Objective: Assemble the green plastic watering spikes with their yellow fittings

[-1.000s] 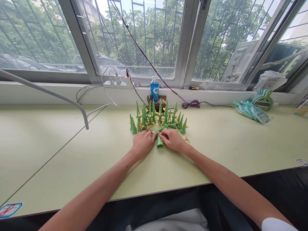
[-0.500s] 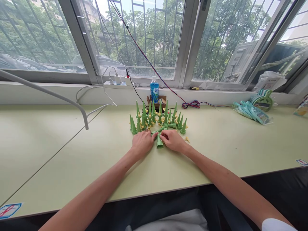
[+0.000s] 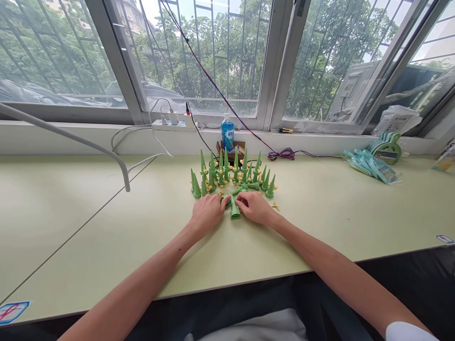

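A green plant watering spike (image 3: 235,211) lies on the table between my hands, its wide open end toward me. My left hand (image 3: 207,210) is palm down to its left, fingers bent and thumb reaching close to the spike; what is under the fingers is hidden. On the other side, my right hand (image 3: 256,207) is closed in a pinch, fingertips right beside the spike's narrow part. Anything between them is too small to make out. More green spikes (image 3: 253,186) lie just behind, and several stand upright with yellow valves (image 3: 235,167) on many.
A loose yellow valve (image 3: 276,206) lies right of my right hand. Behind the spikes are a cardboard box (image 3: 241,145) and a blue bottle (image 3: 228,134). A coiled cable (image 3: 282,154) and bagged teal items (image 3: 371,166) lie farther right. A white tube (image 3: 121,163) hangs at left.
My left hand has shifted slightly left, and its thumb sits a little farther from the lying spike. My right hand has hardly moved.
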`<action>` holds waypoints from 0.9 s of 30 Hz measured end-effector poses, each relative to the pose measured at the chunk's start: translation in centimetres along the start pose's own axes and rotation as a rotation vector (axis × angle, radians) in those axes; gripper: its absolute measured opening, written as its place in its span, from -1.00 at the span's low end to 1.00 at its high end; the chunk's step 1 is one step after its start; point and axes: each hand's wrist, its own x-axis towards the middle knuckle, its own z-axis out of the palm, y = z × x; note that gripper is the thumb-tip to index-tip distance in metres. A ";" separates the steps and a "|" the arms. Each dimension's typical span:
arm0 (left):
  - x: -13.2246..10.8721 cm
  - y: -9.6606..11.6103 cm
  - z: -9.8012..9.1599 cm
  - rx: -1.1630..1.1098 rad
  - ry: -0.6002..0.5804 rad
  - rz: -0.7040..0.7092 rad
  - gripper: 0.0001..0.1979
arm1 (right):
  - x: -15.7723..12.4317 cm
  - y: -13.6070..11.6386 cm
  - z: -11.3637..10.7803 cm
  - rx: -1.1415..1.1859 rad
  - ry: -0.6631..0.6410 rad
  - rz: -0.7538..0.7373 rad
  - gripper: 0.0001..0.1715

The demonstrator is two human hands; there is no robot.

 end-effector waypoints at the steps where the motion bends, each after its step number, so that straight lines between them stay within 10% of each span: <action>1: 0.0 0.0 0.1 -0.004 0.004 0.004 -0.42 | 0.0 0.0 0.0 -0.001 -0.001 0.001 -0.80; 27: -0.6 0.1 -0.3 -0.031 0.007 0.029 -0.50 | 0.1 -0.2 0.0 -0.001 -0.006 -0.004 -0.81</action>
